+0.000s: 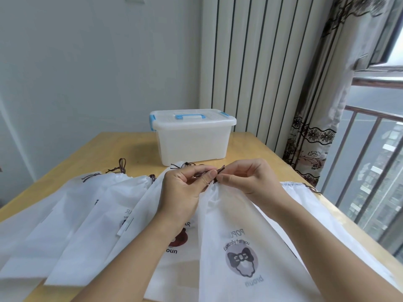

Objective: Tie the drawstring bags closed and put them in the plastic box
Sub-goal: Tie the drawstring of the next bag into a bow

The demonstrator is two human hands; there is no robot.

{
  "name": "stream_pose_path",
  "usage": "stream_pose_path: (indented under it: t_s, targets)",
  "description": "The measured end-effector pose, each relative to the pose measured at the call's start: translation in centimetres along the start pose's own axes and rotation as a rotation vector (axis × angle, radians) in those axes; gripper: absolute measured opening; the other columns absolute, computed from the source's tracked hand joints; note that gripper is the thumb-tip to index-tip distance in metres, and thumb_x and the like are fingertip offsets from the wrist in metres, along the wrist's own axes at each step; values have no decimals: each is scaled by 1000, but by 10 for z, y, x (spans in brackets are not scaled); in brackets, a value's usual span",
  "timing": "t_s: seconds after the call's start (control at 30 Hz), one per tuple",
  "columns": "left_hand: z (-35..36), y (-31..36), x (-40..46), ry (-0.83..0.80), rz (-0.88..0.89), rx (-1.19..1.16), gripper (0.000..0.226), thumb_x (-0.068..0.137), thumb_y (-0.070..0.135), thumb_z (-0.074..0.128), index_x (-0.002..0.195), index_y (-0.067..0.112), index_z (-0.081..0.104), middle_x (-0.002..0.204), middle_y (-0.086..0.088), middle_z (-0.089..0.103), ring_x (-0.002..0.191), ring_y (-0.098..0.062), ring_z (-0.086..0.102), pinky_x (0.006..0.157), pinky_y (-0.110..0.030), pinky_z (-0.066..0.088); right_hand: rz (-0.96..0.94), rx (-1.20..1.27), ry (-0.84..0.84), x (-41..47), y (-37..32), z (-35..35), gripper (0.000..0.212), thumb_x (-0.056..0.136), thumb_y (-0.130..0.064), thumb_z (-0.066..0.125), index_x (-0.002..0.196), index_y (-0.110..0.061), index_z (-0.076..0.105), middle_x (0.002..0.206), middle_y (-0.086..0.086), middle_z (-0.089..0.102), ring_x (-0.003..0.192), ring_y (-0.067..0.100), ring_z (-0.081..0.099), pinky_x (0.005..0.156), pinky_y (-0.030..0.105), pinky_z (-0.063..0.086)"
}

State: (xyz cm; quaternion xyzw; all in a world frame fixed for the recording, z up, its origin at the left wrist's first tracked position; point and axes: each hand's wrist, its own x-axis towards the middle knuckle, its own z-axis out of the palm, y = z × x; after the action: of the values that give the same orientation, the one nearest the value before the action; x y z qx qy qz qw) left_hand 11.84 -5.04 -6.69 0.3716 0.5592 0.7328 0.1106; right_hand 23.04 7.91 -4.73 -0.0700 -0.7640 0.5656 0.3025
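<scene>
Head view — left hand (pixel 185 188) and right hand (pixel 248 179), fingers curled, meet fingertip to fingertip, pinching the brown drawstring (pixel 219 168) at the gathered mouth of the white bag (pixel 239 236).

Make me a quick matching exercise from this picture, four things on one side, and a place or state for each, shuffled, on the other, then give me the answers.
Things
1. plastic box
2. bag with the bow print
3. brown drawstring
4. curtain

Places or states
A. pinched between the fingers of the left hand and the right hand
B. hanging at the window on the right
C. lid on, at the far end of the table
D. neck gathered, lying nearest the person

Pairs: 1-C, 2-D, 3-A, 4-B
</scene>
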Motion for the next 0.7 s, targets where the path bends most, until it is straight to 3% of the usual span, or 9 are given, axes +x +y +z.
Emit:
stream_pose_path:
  t_s: [0.13, 0.23, 0.33, 0.4, 0.53, 0.6, 0.7]
  targets:
    - [1, -2, 0, -1, -99, -123, 9, 81, 7, 75, 87, 13, 79, 86, -3, 78, 77, -12, 71, 72, -23, 57, 14, 14, 42, 1, 3, 5, 7, 74, -14, 82, 71, -17, 77, 83, 20, 75, 75, 24, 66, 76, 43, 48]
    - [2, -3, -1, -19, -141, -167, 10, 74, 14, 77, 84, 16, 81, 86, -8, 78, 79, -16, 71, 80, -34, 58, 62, 22, 56, 0, 6, 8, 13, 75, -6, 84, 69, -11, 73, 82, 23, 74, 72, 24, 65, 72, 41, 46]
    - [2, -5, -1, -30, -143, -168, 12, 70, 17, 77, 81, 18, 81, 85, -8, 78, 78, -16, 70, 81, -36, 57, 129, 42, 71, 0, 8, 13, 17, 67, -15, 83, 70, -13, 66, 82, 31, 70, 71, 25, 61, 69, 37, 42]
    - [1, -5, -2, -53, -105, -139, 11, 74, 13, 76, 80, 21, 81, 85, -5, 78, 80, -14, 71, 78, -30, 58, 199, 80, 61, 0, 8, 13, 25, 67, -15, 83, 81, -12, 62, 83, 32, 70, 73, 27, 61, 70, 39, 42]
    - [-2, -12, -1, -98, 49, 147, 15, 80, 9, 78, 88, 21, 81, 89, 3, 78, 90, -13, 73, 86, -28, 56, 268, -8, 40, -1, 11, 11, 29, 81, -2, 77, 106, -9, 64, 75, 14, 71, 72, 24, 62, 73, 38, 43]
    - [-4, -14, 0, -109, 144, 253, 18, 81, 8, 79, 88, 24, 81, 87, 6, 77, 88, -11, 72, 83, -24, 55, 242, 17, 21, -2, 11, 15, 31, 81, -4, 74, 109, -11, 63, 82, 19, 70, 78, 25, 61, 76, 40, 42]
    - [-5, -14, 3, -98, 189, 268, 19, 81, 8, 78, 89, 25, 80, 86, 7, 77, 85, -8, 71, 78, -16, 51, 218, 112, -17, -4, 12, 20, 24, 90, 2, 66, 113, -4, 60, 88, 12, 70, 83, 24, 61, 78, 39, 44]
